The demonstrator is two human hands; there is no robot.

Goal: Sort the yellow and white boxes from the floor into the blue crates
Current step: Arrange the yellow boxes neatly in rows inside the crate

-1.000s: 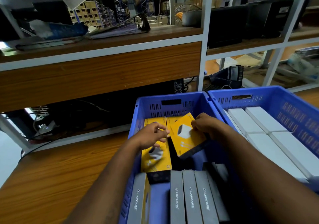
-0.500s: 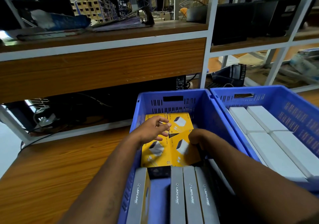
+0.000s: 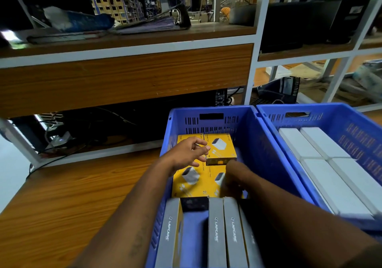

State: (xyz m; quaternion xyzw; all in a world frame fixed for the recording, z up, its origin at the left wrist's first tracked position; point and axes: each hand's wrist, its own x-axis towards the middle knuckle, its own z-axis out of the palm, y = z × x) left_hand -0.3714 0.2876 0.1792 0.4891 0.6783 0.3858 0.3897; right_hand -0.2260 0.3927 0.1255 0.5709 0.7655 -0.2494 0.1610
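Both hands are inside the left blue crate (image 3: 256,143): the left hand (image 3: 189,153) hovers with relaxed fingers by the raised yellow box (image 3: 220,150), the right hand (image 3: 232,180) presses on flat yellow boxes (image 3: 192,182). White boxes (image 3: 322,164) fill the right crate (image 3: 330,116).

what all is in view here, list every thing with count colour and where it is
blue crates: two, blue, side by side on the wooden table
yellow boxes: at least four, yellow, flat in the far half of the left crate
grey-edged boxes: about four, grey spines, on edge at the left crate's near end
white boxes: four seen, white, flat in the right crate
shelf rack: one, white frame, behind the crates
left hand: over the yellow boxes
right hand: low in the left crate, blurred
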